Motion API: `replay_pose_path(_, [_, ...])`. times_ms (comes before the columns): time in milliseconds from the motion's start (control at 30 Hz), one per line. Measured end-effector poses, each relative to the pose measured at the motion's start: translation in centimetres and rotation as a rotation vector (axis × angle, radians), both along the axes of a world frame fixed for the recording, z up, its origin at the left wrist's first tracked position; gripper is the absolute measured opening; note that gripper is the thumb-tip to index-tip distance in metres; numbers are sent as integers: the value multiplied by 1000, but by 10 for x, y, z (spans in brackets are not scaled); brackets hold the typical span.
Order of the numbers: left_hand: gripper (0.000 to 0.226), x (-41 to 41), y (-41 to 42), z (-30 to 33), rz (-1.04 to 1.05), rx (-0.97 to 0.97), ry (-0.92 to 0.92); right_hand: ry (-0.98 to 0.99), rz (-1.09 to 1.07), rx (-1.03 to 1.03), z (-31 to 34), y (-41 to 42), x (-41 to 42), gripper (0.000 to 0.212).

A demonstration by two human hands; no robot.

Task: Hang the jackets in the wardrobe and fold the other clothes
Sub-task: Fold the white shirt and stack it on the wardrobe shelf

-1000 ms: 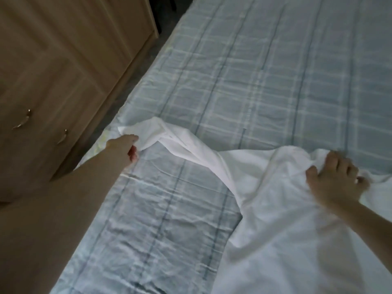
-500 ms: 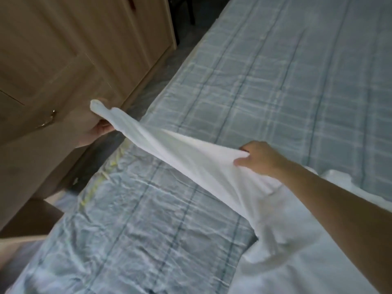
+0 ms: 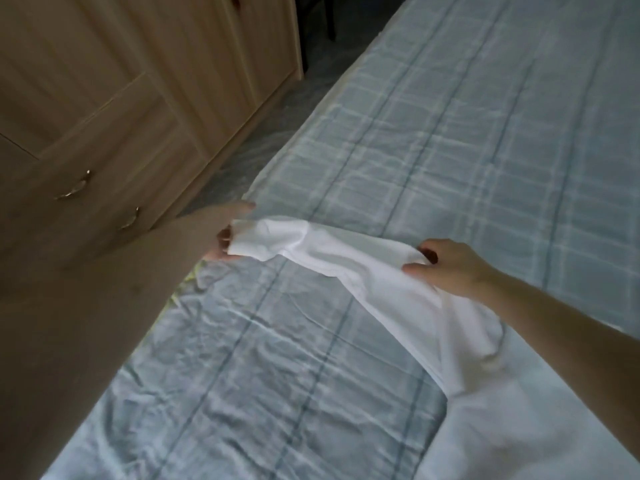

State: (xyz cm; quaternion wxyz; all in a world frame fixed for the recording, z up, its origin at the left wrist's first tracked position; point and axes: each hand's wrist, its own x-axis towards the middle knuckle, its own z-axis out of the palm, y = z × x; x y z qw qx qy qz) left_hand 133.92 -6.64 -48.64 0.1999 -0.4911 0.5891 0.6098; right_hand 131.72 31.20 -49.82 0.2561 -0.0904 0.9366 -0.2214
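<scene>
Hands both on one white garment (image 3: pixel 398 299), probably a shirt, held over the bed (image 3: pixel 450 140). We note the left hand (image 3: pixel 227 233) gripping the end of a sleeve: fingers curled round the cuff edge, thumb side towards the wardrobe. We note the right hand (image 3: pixel 450 268) pinching the same garment further along, thumb and curled fingers closed on a fold of the cloth where the sleeve widens into the body.

Between the two grips the sleeve runs as a slack, slightly twisted band, lifted off the bedding. Whether it touches the cover below we cannot tell. Past the right-hand grip, towards us, the rest of the garment drops and spreads flat on the bed, running out of the lower right corner of the view under the right forearm.

Under both grips lies a pale blue checked bedspread (image 3: pixel 277 393), creased on the near side, smoother beyond the right hand.

Beyond the left-hand grip stands a light wooden wardrobe (image 3: pixel 138 98), doors closed, with two curved metal handles (image 3: pixel 72 190) just beside the left forearm in the view. Between wardrobe and bed runs a narrow strip of grey floor (image 3: pixel 277 133). A small patch of yellowish fabric shows at the bed's edge below the left hand, too unclear to name.
</scene>
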Motion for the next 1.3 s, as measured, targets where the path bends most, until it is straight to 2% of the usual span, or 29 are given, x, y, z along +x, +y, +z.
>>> replay_pose_path(67, [19, -5, -5, -5, -57, -194, 11, 46, 30, -25, -7, -12, -9, 22])
replay_pose_path(133, [28, -10, -11, 1, -148, -573, 27, 90, -22, -139, -12, -16, -15, 28])
replay_pose_path(200, [33, -17, -14, 19, -173, -871, 191, 196, -106, -208, -16, -15, -16, 31])
replay_pose_path(267, [34, -27, -9, 30, -268, -984, 339, 315, -129, -175, -22, -10, -12, 20])
replay_pose_path(333, [36, -41, -1, 25, -378, -1038, 364, 439, -147, -138, -18, -5, 0, 17])
replay_pose_path(400, [38, -48, 1, 4, -435, -1080, 317, 614, -191, -124, -6, 4, 26, 26])
replay_pose_path(467, [56, -45, 1, -19, -455, -1089, 124, 807, -244, 33, 7, 21, 64, 34])
replay_pose_path(500, [69, -39, 7, -26, -432, -1107, 22, 842, -312, 137, 9, 32, 85, 39])
replay_pose_path(533, [76, -31, 16, -30, -404, -1162, -5, 818, -407, 219, 1, 49, 105, 46])
replay_pose_path(567, [75, -22, 27, -32, -432, -1258, 70, 746, -508, 272, -10, 65, 124, 53])
replay_pose_path(600, [69, -13, 42, -29, -530, -1344, 226, 650, -577, 299, -23, 81, 141, 59])
replay_pose_path(633, [63, -5, 60, -26, -664, -1371, 437, 560, -608, 292, -36, 95, 156, 63])
replay_pose_path(700, [56, 9, 106, -26, -940, -1280, 881, 489, -677, 167, -48, 115, 174, 65])
replay_pose_path(733, [52, 16, 135, -30, -1040, -1199, 1030, 503, -714, 124, -47, 122, 175, 63])
replay_pose_path(767, [49, 24, 166, -35, -1143, -1125, 1096, 519, -717, 126, -44, 129, 176, 62])
replay_pose_path(833, [49, 42, 220, -46, -1358, -1019, 1080, 474, -645, 223, -39, 139, 173, 64])
replay_pose_path(900, [52, 51, 239, -65, -1479, -1056, 948, 342, -557, 341, -41, 148, 170, 70])
replay_pose_path(1000, [56, 43, 222, -80, -1484, -1214, 772, 273, -508, 389, -49, 159, 165, 71])
replay_pose_path(1133, [60, 30, 218, -75, -1464, -1241, 626, 243, -520, 447, -48, 173, 160, 68])
replay_pose_path(1233, [58, 21, 217, -71, -1436, -1208, 510, 187, -536, 463, -49, 182, 160, 68])
replay_pose_path(1300, [57, 18, 218, -62, -1448, -1101, 525, 137, -567, 468, -45, 185, 157, 71])
